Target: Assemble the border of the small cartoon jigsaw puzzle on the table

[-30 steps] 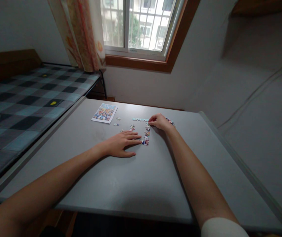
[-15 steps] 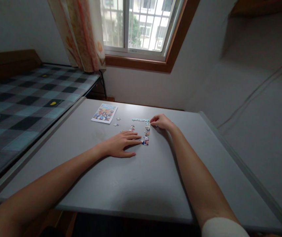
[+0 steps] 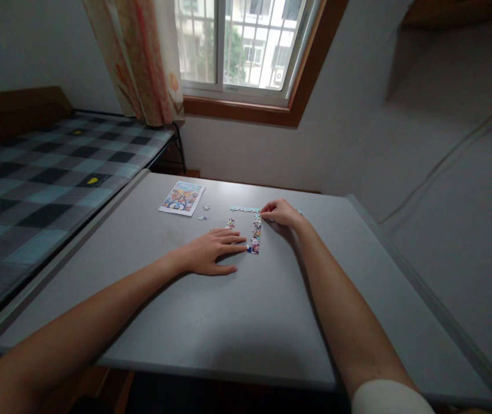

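Puzzle strip [image 3: 256, 237] lies between left hand [image 3: 207, 252], spread flat, and right hand [image 3: 284, 213], fingertips pinched together, any piece held unclear.

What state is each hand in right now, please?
Left hand: open, palm down on the table.
Right hand: pinched closed beside the puzzle; whether it holds a piece cannot be told.

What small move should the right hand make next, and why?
Perhaps a gentle press by the right hand at the far right corner of the puzzle: its fingers are right there, where the far row meets the right-hand column, while the left hand lies palm down by the column's near end. Whether the fingers hold a piece is too small to tell.
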The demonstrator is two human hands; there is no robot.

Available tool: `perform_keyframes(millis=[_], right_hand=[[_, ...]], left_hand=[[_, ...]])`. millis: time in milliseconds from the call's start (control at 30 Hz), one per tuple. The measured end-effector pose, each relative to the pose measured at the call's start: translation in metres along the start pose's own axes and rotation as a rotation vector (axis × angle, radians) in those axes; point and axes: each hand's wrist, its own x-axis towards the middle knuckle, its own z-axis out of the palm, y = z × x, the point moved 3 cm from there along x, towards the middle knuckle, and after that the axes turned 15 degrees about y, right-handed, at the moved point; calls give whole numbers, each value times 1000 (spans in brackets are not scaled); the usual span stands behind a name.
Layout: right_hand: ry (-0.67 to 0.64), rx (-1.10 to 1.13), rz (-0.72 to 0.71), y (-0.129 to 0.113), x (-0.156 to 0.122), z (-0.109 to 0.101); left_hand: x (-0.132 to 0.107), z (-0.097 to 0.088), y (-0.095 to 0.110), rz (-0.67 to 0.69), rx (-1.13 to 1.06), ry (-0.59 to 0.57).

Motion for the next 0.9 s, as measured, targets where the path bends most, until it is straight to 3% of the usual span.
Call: perform_keyframes(millis=[500,733,900], right_hand=[[37,-25,1,0,0,3],[132,-64,-138,0,3,9],[155,-75,-147,6,7,13]], left_hand=[[-1,0,0,4,10,11],[0,1,0,13,25,-2],[0,1,0,14,32,2]])
